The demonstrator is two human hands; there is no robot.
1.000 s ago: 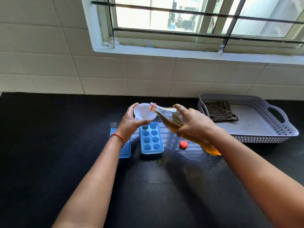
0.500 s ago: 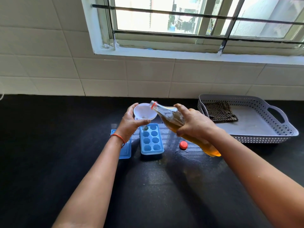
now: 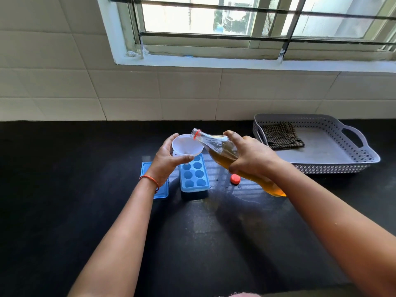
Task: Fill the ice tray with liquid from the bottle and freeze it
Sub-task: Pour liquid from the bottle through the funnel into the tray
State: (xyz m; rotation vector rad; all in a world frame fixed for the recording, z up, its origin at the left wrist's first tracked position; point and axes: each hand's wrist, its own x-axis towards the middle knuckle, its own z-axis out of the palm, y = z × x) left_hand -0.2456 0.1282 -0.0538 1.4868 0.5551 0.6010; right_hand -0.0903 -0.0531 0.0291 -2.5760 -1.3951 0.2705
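Head view: a funnel (image 3: 187,145) is held above the far cells of the ice tray (image 3: 194,174) on the bench (image 3: 85,189) by the left hand (image 3: 169,161), fingers curled round it, so liquid is guided in. The bottle (image 3: 222,151), clamped in the right hand (image 3: 250,157) fingers, is tilted to the funnel; flow cannot be made out.

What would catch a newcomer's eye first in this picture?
At the centre, the right hand tilts a bottle of amber liquid, its mouth over a white funnel that the left hand holds above the far end of the blue ice tray. A red cap lies near the tray.
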